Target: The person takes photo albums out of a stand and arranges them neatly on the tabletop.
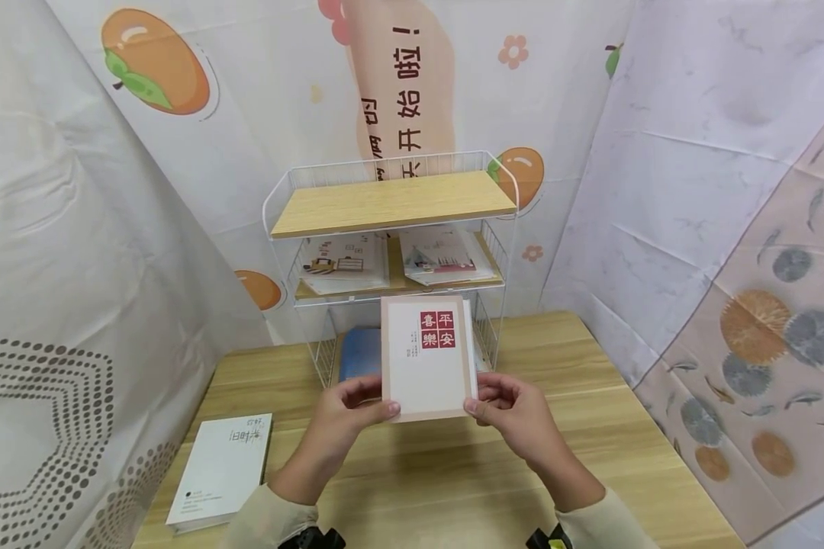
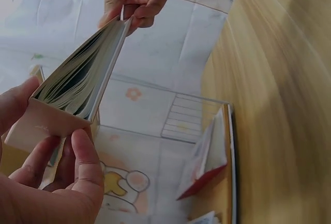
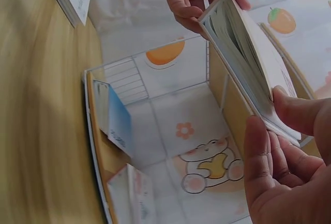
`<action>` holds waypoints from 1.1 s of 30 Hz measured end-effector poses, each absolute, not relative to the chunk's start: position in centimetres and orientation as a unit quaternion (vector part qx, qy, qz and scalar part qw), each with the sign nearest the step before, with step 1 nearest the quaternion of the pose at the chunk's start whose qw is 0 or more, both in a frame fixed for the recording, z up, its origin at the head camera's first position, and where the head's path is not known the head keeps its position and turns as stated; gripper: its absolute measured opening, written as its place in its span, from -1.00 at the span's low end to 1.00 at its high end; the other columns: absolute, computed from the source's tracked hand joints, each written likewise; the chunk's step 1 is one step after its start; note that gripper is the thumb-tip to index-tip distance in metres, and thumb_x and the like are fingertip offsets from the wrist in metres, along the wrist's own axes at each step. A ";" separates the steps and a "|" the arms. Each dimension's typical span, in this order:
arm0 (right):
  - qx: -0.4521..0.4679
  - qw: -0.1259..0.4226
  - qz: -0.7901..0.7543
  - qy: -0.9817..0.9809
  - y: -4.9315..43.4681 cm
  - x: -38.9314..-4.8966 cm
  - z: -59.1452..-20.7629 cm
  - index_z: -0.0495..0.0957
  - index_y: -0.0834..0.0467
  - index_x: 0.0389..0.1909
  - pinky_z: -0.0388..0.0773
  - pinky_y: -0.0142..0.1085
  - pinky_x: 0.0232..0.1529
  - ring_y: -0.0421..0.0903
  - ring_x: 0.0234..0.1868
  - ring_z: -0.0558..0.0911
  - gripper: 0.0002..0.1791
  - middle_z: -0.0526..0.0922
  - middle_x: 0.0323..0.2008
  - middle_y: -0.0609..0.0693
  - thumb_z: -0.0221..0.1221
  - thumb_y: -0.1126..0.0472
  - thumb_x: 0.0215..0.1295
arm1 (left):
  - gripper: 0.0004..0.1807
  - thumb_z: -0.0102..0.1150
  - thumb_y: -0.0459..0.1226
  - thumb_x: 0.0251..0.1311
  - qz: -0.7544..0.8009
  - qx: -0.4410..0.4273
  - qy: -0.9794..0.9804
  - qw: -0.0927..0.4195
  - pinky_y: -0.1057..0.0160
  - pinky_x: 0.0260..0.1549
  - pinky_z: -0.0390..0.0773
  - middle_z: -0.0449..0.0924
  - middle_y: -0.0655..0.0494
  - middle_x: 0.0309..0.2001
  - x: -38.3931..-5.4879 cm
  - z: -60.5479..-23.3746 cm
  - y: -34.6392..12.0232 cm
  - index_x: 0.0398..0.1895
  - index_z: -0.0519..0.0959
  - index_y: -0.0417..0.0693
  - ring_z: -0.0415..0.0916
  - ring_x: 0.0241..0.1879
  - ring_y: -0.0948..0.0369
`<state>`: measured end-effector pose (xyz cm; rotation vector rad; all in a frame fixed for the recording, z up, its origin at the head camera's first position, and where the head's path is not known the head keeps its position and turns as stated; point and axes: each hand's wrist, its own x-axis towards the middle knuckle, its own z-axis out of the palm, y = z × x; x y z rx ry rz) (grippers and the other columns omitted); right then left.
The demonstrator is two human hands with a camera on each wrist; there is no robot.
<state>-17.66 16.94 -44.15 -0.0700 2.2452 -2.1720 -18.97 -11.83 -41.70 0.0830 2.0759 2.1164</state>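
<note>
Both hands hold up a cream-coloured book (image 1: 426, 381) with red square characters on its cover, in front of a white wire shelf rack. My left hand (image 1: 346, 412) grips its lower left edge, thumb on the cover and fingers behind. At the lower right edge, my right hand (image 1: 518, 419) pinches it the same way. The left wrist view shows the book's pages (image 2: 83, 74) slightly fanned apart between the covers, with the spine side at the left hand. From the right wrist, the book (image 3: 248, 53) is seen edge-on, well above the table.
The rack's top board (image 1: 398, 200) is bare wood. On its middle level lie white booklets (image 1: 346, 259) and more booklets (image 1: 446, 255). A blue book (image 1: 360, 347) stands on the bottom level. Left on the wooden table (image 1: 590, 457) lies a white book (image 1: 223, 469). Printed cloth hangs around.
</note>
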 end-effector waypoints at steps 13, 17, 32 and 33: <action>0.021 0.033 -0.722 0.691 15.0 -16.4 -48.6 0.60 0.38 0.14 0.78 -0.18 -0.22 -0.10 -0.35 0.71 -0.46 0.68 -0.22 0.19 0.50 0.33 0.14 | -0.44 0.56 -0.38 0.04 0.729 -0.016 0.680 0.070 0.24 -0.08 0.72 0.66 -0.13 0.09 -17.4 -46.4 -12.6 0.15 0.63 -0.32 0.67 -0.02 0.09; 0.039 0.036 -0.728 0.683 14.2 -16.1 -49.9 0.59 0.39 0.15 0.78 -0.16 -0.22 -0.11 -0.36 0.70 -0.45 0.68 -0.24 0.18 0.50 0.34 0.13 | -0.44 0.55 -0.34 0.07 0.729 -0.029 0.680 0.069 0.25 -0.09 0.73 0.68 -0.14 0.06 -17.1 -47.6 -12.8 0.15 0.62 -0.35 0.68 -0.07 0.11; 0.023 0.057 -0.724 0.687 12.6 -15.8 -53.7 0.57 0.46 0.16 0.76 -0.26 -0.29 -0.15 -0.38 0.69 -0.46 0.70 -0.27 0.19 0.46 0.34 0.18 | -0.41 0.54 -0.32 0.11 0.736 -0.100 0.664 0.079 0.21 -0.11 0.74 0.71 -0.06 -0.04 -16.0 -51.5 -13.8 0.20 0.58 -0.38 0.69 -0.11 0.13; 0.020 0.058 -0.723 0.688 12.4 -15.8 -53.9 0.57 0.47 0.16 0.76 -0.26 -0.29 -0.15 -0.38 0.69 -0.46 0.71 -0.28 0.20 0.46 0.35 0.19 | -0.41 0.53 -0.33 0.11 0.740 -0.103 0.660 0.080 0.19 -0.10 0.75 0.71 -0.06 -0.04 -15.9 -51.8 -13.8 0.20 0.57 -0.39 0.69 -0.11 0.13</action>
